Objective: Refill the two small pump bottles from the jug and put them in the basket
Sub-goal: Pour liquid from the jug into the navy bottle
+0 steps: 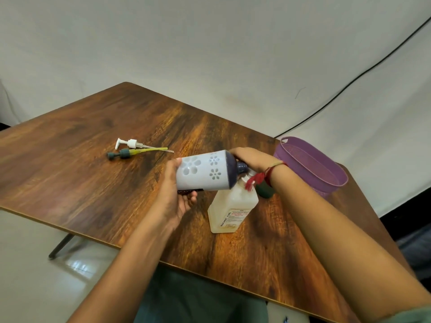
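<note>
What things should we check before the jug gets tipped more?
1. Pumps off: ok; the white pump and green pump lie on the table.
2. Jug gripped: ok; left hand at its base, right hand at its neck.
3. White bottle upright: ok.
4. Spout over that bottle's mouth: cannot tell; it is hidden from view.
5. Basket ready: ok; it stands open at the table's right side.

Pale lilac plastic jug is showing white flower cut-outs and a dark purple shoulder. Milky white square bottle is wearing a red-lettered label. Purple plastic basket is showing fine mesh dots. White pump head; dark grey pump head with yellow tube. Brown wood-grain surface.
</note>
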